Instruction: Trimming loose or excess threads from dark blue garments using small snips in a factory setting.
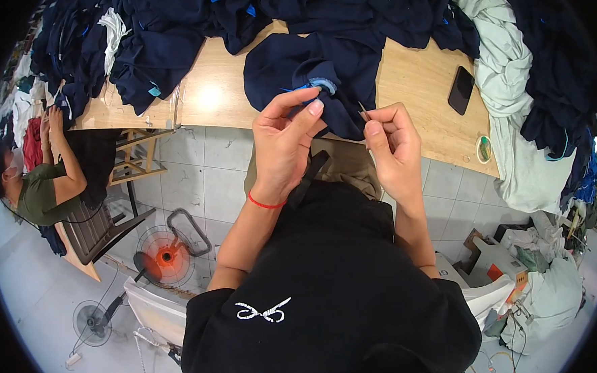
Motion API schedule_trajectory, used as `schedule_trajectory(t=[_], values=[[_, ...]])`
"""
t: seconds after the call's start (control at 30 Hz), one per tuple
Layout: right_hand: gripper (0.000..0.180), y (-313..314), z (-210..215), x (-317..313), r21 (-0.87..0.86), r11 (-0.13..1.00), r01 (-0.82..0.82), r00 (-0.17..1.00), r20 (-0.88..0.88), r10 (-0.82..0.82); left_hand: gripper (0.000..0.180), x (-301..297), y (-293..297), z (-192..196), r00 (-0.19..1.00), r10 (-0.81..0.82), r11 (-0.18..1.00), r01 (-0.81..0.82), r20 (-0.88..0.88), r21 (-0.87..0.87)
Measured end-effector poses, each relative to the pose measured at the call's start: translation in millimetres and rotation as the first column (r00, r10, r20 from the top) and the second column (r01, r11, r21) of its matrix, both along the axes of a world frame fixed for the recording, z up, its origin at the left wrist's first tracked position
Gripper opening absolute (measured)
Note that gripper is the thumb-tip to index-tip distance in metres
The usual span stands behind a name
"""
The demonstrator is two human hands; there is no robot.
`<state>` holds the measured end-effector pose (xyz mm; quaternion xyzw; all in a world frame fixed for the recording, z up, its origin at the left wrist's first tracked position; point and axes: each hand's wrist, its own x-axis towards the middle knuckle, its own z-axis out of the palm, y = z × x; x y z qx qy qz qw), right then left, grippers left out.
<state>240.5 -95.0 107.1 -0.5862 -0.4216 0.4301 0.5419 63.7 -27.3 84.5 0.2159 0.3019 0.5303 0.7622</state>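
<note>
A navy blue garment (272,61) lies on the table in front of me, with a light blue band (330,85) showing at its neck opening. My left hand (287,129), a red string round its wrist, is over the garment's near edge. Its thumb and forefinger come together in a pinch beside the band; what is between them, if anything, is too small to make out. My right hand (394,141) is closed on a thin pointed metal tool (363,109). The tool's tip points up and left over the navy cloth, and its other end is hidden in my fingers.
Piles of navy garments (163,48) cover the table's far side. A black phone (461,90) and a small round container (484,149) are at the right, beside pale green cloth (507,47). At the left sits another person (48,172); fans (167,256) stand on the floor.
</note>
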Motion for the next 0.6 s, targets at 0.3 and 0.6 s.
schedule_trajectory(t=[0.3, 0.6], values=[[0.021, 4.8, 16.3, -10.3, 0.104, 0.993, -0.054, 0.992, 0.12, 0.042, 0.028, -9.4, -3.1, 12.4, 0.996, -0.04, 0.99, 0.05, -0.077, 0.129], [0.025, 5.0, 14.3, -13.3, 0.163, 0.984, -0.076, 0.986, 0.161, 0.05, 0.029, -15.2, -6.8, 19.4, 0.99, -0.055, 0.974, 0.082, -0.129, 0.21]])
